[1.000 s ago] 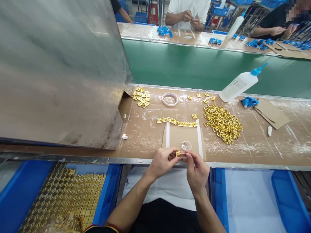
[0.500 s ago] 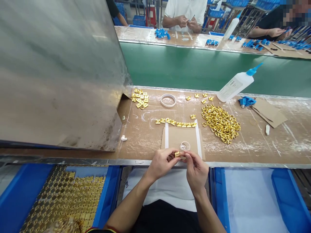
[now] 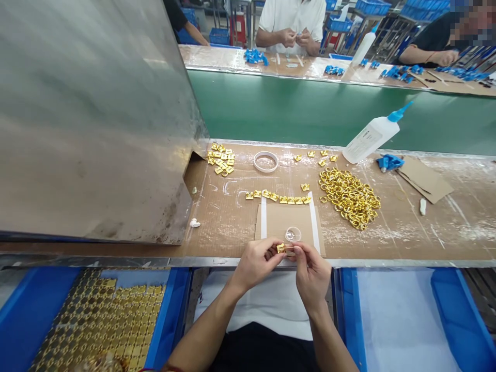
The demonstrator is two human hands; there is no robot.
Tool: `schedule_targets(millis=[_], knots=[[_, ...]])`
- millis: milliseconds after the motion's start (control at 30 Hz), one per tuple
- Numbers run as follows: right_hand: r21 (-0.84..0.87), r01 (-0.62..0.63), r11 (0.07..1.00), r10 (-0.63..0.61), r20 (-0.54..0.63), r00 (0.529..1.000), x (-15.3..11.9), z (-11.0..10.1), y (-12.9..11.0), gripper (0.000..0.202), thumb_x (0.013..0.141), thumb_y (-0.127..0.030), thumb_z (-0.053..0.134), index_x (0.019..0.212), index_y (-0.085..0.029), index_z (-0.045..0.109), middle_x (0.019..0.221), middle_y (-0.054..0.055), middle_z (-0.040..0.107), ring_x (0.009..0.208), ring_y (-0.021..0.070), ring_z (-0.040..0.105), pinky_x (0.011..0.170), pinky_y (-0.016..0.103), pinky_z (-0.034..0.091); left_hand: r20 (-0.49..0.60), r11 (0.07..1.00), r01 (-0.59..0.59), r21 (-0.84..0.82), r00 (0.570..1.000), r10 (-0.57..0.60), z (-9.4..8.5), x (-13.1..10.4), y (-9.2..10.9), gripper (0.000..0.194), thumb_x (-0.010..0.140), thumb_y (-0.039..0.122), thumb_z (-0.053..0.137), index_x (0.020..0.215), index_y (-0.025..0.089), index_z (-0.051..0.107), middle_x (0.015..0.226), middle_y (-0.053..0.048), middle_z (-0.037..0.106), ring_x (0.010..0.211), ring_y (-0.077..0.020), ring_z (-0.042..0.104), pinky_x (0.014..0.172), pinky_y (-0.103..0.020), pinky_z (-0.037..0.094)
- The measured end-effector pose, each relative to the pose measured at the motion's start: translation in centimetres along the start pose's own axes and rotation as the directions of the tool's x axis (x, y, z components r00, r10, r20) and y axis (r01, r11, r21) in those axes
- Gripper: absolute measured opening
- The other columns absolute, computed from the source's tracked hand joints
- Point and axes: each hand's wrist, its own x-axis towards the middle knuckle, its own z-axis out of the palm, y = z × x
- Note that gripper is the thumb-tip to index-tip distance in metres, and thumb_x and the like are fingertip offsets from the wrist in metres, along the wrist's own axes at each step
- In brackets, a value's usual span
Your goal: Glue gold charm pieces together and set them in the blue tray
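My left hand (image 3: pixel 258 262) pinches a small square gold piece (image 3: pixel 280 248) above the front edge of the bench. Between the fingers of my right hand (image 3: pixel 313 271) is a thin stick (image 3: pixel 289 247), its tip touching or very near the gold piece. Just beyond my fingers sits a small clear round dish (image 3: pixel 292 234) on a cardboard pad (image 3: pixel 284 219) with white tape strips. A row of gold pieces (image 3: pixel 282 199) lies along the pad's far edge. To the right is a heap of gold rings (image 3: pixel 351 196).
A large metal housing (image 3: pixel 93 124) stands at left. A white bottle with a blue nozzle (image 3: pixel 368 139) leans at the back, near a white tape ring (image 3: pixel 265 161). Blue bins (image 3: pixel 176 305) sit below the bench, the left one holding gold pieces. Co-workers sit across the green belt (image 3: pixel 287 108).
The view has shifted slightly. My hands keep the same hold, with the stick still at the gold piece. Across the belt, the right-hand co-worker's hand has lowered toward the table.
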Motion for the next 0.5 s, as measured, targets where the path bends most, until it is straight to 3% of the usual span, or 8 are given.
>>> schedule_targets(millis=[500], knots=[[0.044,-0.032,0.999,0.033,-0.023,0.999,-0.13,0.27,-0.1,0.025,0.099,-0.037,0.058,0.091,-0.02,0.075,0.077,0.005,0.08,0.054,0.0177,0.073,0.051,0.026,0.061,-0.011,0.999,-0.034,0.029,0.999,0.035,0.08,0.02,-0.04,0.013,0.089,0.023,0.064,0.097,0.018,0.073,0.071,-0.001,0.071,0.057,-0.0119,0.062,0.055,-0.019,0.05]])
